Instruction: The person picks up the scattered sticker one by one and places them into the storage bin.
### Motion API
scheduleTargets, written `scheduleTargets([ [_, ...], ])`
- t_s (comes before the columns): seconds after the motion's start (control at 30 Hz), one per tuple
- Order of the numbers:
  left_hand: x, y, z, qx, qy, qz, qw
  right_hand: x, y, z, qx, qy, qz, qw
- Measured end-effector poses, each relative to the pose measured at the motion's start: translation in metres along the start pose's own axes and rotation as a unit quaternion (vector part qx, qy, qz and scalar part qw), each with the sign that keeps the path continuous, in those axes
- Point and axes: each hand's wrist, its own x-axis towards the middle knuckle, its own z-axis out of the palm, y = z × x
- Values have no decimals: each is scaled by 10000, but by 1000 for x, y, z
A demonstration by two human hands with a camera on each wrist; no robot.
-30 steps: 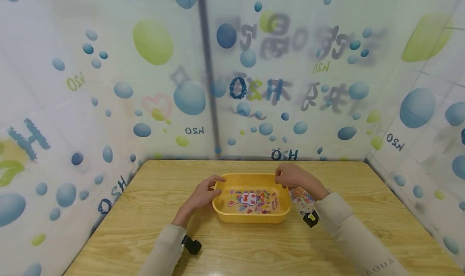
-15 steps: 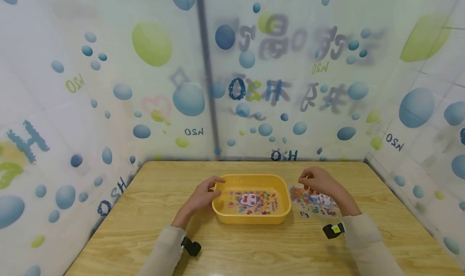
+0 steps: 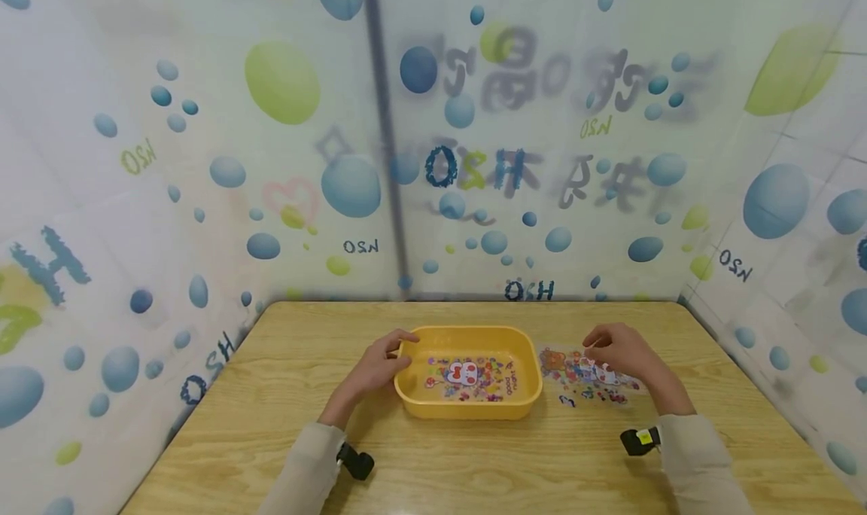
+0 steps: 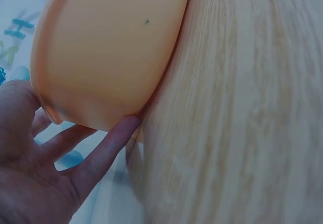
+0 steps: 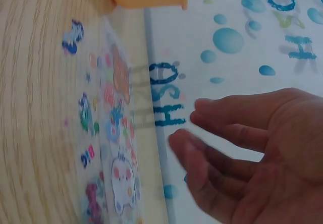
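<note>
Basin of yellow plastic [image 3: 467, 409] stands on the wooden counter [image 3: 433, 470], 1 white rabbit [image 3: 463, 373] and small bright pictures [image 3: 498, 366] showing on its floor. The left hand [image 3: 374, 363] pinches the basin's left end at the rim. A clear sticker sheet [image 3: 576, 379] with a bear [image 5: 120, 77] and a long-eared figure [image 5: 122, 181] lies just beside the right end; above it hovers the right hand [image 3: 625, 349], thumb and fingertips spread slightly apart.

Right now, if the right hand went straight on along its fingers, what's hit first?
Probably the sticker sheet on the table: in the right wrist view, the right hand's fingertips point towards it. The gap's depth is unclear.
</note>
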Motion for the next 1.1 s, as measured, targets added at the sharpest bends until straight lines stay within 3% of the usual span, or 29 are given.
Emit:
scheduleTargets([
  [0.23, -1, 0, 1, -109, -88, -53, 9999, -6, 17, -10, -842, 139, 54, 9963],
  [0.4, -1, 0, 2, -197, -126, -67, 9997, -7, 26, -14, -1288, 113, 596, 9898],
  [0.63, -2, 2, 1, -149, 8, -105, 9998, -4, 34, -19, -1347, -94, 1133, 9843],
  [1.1, 0, 0, 2, -270, -27, -169, 9995, 0, 45, -13, -1309, -271, 1148, 9844],
])
